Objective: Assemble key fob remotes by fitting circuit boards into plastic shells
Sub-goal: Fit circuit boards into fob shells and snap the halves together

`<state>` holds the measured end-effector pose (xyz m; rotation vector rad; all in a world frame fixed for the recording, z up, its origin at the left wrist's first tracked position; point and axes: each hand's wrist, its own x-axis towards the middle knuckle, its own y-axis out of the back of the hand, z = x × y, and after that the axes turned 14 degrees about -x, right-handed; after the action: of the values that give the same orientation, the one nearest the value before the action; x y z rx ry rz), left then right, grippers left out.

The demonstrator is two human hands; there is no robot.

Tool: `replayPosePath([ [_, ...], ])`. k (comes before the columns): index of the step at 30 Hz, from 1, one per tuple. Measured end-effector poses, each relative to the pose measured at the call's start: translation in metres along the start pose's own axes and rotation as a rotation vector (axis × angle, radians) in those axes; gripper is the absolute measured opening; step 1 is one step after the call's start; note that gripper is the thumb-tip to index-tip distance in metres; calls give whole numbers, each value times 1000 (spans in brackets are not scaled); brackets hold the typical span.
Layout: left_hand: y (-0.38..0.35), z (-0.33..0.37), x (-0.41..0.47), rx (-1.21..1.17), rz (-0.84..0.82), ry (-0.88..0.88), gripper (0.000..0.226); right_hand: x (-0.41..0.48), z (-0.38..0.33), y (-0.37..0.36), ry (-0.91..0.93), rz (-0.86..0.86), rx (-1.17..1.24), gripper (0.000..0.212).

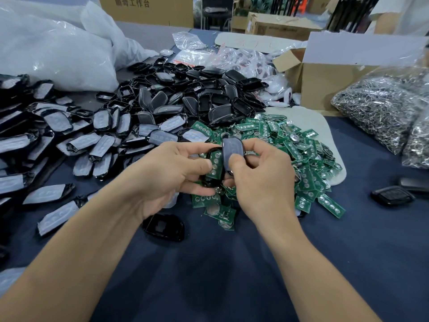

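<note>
Left hand point(171, 173) curls round a black shell point(208, 182) at table centre, keeping the seated circuit board point(216, 166) face-up. Right hand point(260, 180) pinches a grey-filmed cover point(232, 149) upright just beside it, presumably ready to close over the board.

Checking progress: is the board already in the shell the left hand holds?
In: the green circuit board lies within the rim of the black shell, gripped by the left hand.

Bare forearms point(88, 249), left hand point(170, 175), right hand point(262, 184)

Assembly workshop: heaped shells point(185, 98), circuit boards point(301, 159), cartons point(325, 89)
</note>
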<state>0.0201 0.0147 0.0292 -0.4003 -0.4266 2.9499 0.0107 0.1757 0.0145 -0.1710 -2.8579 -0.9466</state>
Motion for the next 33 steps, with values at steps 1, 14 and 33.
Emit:
replayPosePath([
  [1, 0, 0, 1, -28, 19, -2, 30, 0, 0, 1, -11, 0, 9, 14],
  [14, -17, -17, 9, -198, 208, -206, 27, -2, -1, 1, -31, 40, 6, 17],
  [33, -27, -25, 10, -285, 256, -248, 27, -3, 5, -3, 63, 150, -96, 12],
])
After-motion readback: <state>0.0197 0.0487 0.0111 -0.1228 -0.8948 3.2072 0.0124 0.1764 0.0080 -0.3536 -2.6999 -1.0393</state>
